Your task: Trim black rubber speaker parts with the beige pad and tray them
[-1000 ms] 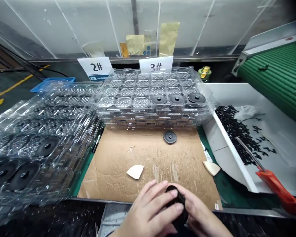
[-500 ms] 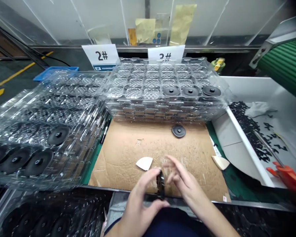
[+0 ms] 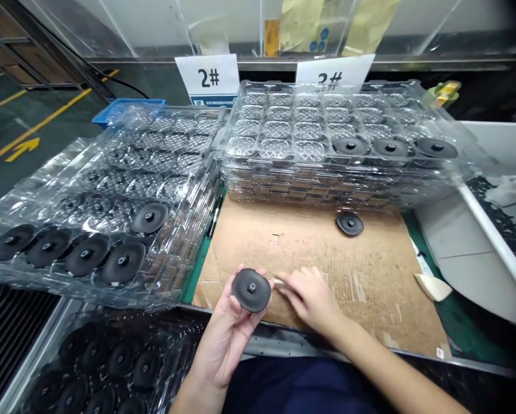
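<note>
My left hand point(image 3: 232, 328) grips a black rounded-square plastic disc point(image 3: 251, 294) by its edge, the small central post facing up toward me. Just to the right, my right hand point(image 3: 307, 296) is closed, its fingertips pinching a pale wedge-shaped piece point(image 3: 278, 282) that is mostly covered by the fingers. The piece is close to the disc's right edge; whether they touch I cannot tell. Both hands are over the front of a brown cardboard sheet point(image 3: 258, 230). A second black disc point(image 3: 350, 224) lies farther back on it.
Stacked clear trays point(image 3: 279, 149) holding a few black discs stand at the back. Another clear tray stack point(image 3: 163, 253) is on the left, and a lower tray point(image 3: 111, 356) full of discs sits below it. A pale wedge point(image 3: 432, 286) and a white bin point(image 3: 495, 247) are at right.
My left hand has turned the disc from edge-on to face-up. My right hand has closed on the pale wedge that lay on the cardboard. The view has shifted left.
</note>
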Motion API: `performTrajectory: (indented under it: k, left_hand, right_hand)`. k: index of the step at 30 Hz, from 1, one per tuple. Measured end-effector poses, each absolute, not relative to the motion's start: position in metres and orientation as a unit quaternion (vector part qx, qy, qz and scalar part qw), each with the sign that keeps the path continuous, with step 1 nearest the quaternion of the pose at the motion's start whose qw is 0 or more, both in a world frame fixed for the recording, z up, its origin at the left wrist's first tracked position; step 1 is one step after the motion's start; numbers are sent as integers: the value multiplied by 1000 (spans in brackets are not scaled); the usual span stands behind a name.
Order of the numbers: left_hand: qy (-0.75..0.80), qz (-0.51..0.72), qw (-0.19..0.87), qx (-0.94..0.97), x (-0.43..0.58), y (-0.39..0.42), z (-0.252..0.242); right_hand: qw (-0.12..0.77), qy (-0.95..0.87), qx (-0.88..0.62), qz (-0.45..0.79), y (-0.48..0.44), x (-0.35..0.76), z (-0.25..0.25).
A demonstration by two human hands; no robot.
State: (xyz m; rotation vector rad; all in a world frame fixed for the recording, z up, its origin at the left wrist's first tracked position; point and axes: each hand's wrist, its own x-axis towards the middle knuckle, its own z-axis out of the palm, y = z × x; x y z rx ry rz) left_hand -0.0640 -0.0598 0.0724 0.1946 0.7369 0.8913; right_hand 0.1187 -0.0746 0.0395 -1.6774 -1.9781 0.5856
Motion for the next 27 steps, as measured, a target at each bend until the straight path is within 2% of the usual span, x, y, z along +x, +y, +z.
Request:
performTrajectory:
  k: [4,7,11,16,20,25,27]
  left_hand:
    - [360,415,827,122,-57,-59,74]
    - [363,387,837,138,-52,-60,78]
    - [384,396,820,150,-50,-62,85]
    - [376,386,824,175,-52,-64,91]
    - [345,383,837,185,-50,-64,94]
    - [355,358,840,202,-40,-65,101]
    - [344,347,848,207,-39,-65,103]
  right_hand:
    - [320,-684,-622,210,-70,108,91]
    - [393,-711,-539,222,-78,89,123]
    - [346,-748,-499,268,-81,78,137]
    - [401,-733,-517,185,-86,78,133]
    - [398,-745,-495,206,-95,81,134]
    - [412,-723,-529,168,-89,92,144]
    - [401,-740,-503,198,-99,102,145]
